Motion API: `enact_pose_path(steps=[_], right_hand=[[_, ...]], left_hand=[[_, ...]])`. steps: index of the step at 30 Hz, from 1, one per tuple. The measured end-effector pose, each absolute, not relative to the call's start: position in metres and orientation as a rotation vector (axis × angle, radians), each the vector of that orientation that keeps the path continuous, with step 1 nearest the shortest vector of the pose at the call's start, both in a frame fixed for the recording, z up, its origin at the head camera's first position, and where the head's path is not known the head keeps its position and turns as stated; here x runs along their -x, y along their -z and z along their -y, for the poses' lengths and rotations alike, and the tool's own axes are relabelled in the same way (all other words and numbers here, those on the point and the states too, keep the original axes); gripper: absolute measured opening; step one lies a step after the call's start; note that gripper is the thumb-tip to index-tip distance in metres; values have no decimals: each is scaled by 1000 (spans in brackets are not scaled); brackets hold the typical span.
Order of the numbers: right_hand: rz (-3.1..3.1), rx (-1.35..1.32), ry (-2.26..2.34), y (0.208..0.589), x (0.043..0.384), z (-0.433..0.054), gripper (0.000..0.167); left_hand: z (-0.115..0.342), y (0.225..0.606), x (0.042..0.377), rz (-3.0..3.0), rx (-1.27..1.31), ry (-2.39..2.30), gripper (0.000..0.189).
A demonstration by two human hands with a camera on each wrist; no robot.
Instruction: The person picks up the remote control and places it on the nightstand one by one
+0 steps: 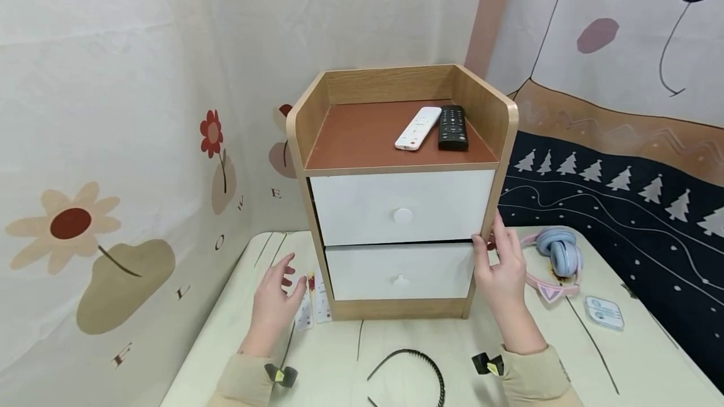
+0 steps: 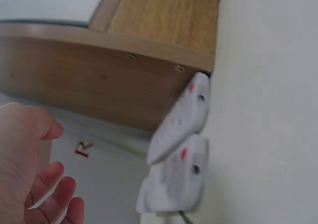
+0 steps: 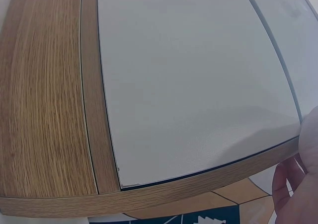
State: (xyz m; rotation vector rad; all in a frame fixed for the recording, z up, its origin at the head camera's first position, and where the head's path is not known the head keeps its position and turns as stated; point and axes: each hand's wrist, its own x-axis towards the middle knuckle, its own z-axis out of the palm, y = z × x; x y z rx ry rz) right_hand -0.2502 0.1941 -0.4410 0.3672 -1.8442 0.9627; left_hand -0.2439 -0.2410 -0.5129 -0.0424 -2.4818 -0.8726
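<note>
The supporting surface [image 1: 339, 360] is flat, its pale cover marked with thin dark lines. A two-drawer wooden cabinet [image 1: 362, 212] stands upright on it. Two white remotes [image 2: 181, 119] lie side by side next to the cabinet's left side. In front lies a black headband [image 1: 437, 370], partly out of view. To the right lie headphones [image 1: 561, 255], with blue cups and a pink band; a small clear case [image 1: 604, 313] lies near them.

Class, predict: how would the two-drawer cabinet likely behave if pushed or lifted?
The cabinet would probably stay stiff: its wood-grained sides look boardlike. The drawers might slide out if it tips forward; no latch shows. The white remote and black remote, lying loose on top, could slide.
</note>
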Motion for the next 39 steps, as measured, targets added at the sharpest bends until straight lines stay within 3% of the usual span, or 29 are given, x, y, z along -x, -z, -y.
enact_pose_path(steps=[28,39], right_hand=[[1849,-358,-974,440,247,-193,72],[1863,-359,-972,440,249,-194,74]], left_hand=[[247,550,244,2853,-186,845,77],[252,547,241,2781,-299,714,51]])
